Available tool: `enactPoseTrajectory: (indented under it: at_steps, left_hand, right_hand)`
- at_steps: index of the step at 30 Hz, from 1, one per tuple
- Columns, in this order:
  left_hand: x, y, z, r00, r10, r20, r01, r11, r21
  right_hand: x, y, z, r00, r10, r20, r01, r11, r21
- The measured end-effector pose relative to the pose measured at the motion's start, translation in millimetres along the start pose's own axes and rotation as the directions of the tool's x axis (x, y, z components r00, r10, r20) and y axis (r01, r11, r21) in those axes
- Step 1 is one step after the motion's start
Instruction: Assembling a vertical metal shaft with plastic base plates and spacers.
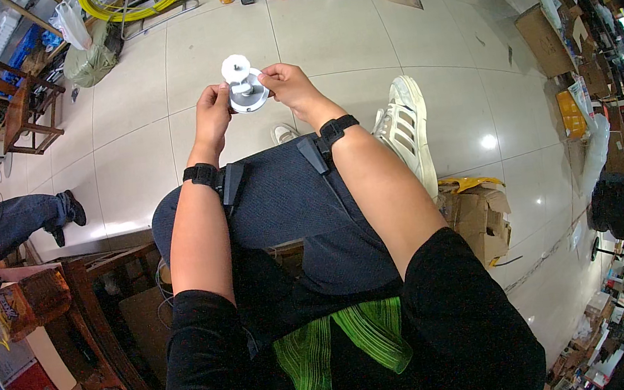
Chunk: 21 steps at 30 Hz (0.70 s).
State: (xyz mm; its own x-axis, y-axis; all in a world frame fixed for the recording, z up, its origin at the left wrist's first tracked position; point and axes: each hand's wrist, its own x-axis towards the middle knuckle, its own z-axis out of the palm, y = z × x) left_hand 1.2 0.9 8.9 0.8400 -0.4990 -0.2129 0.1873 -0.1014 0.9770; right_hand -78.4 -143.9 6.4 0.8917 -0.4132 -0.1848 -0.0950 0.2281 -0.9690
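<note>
Held out over the floor between both hands is a white round mount (249, 100). It has a wide dished base and a smaller scalloped disc (236, 68) standing off it on a short stem. The fingers of my left hand (213, 115) pinch the left edge of the base. From the other side, my right hand (291, 91) grips the rim with its thumb on top and fingers behind. My fingertips partly cover the edges, and the underside is hidden. Each wrist wears a black strap with a dark block on it.
My crossed leg (280, 191) lies below the hands, with a white shoe (406, 125) at right. Cardboard boxes (479, 221) stand beside me. A wooden chair (25, 113) and yellow coiled cable (137, 6) are far left. Another person's leg (27, 221) reaches in at left.
</note>
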Motion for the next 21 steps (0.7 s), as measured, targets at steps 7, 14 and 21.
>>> enactPoseTrajectory:
  at_steps: [7,14,21]
  left_hand:
    - [-2.6,2.9,3.4,1.0,-0.005,0.012,0.005,1.0,0.002]
    - [4.4,-14.4,-7.8,0.995,0.087,0.05,-0.088,0.996,0.02]
    - [1.3,-8.1,-2.7,0.998,0.057,0.015,-0.058,0.997,0.053]
  right_hand:
    - [2.2,3.5,-2.4,1.0,0.027,0.012,-0.027,1.0,-0.016]
    - [-2.0,-1.9,-0.7,0.999,0.003,0.035,-0.004,1.0,0.023]
    - [-0.8,0.5,-2.9,0.999,-0.012,0.038,0.011,0.999,0.033]
